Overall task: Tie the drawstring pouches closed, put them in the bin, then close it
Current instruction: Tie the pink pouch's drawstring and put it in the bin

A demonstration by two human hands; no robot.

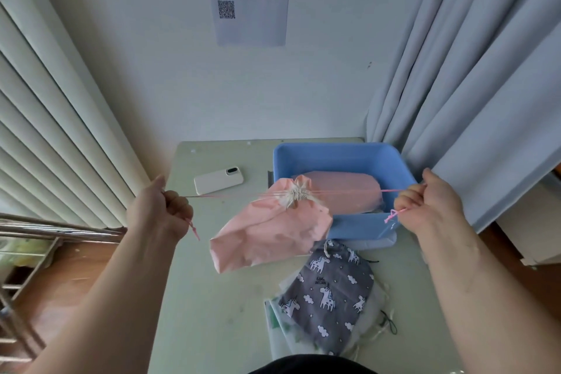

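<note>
A pink drawstring pouch (270,234) hangs above the table, its mouth gathered tight. Its pink drawstring (343,191) runs taut to both sides. My left hand (161,209) grips the left cord end and my right hand (428,203) grips the right end, pulled wide apart. Behind the pouch stands the blue bin (337,155), with another pink pouch (343,191) lying inside. A grey unicorn-print pouch (331,291) lies on the table near me, on top of pale pouches (280,328).
A white phone (218,181) lies on the pale green table (212,297) at the back left. Curtains hang to the right, slatted blinds to the left. A metal rack (36,234) stands left of the table. A paper sheet is taped to the wall.
</note>
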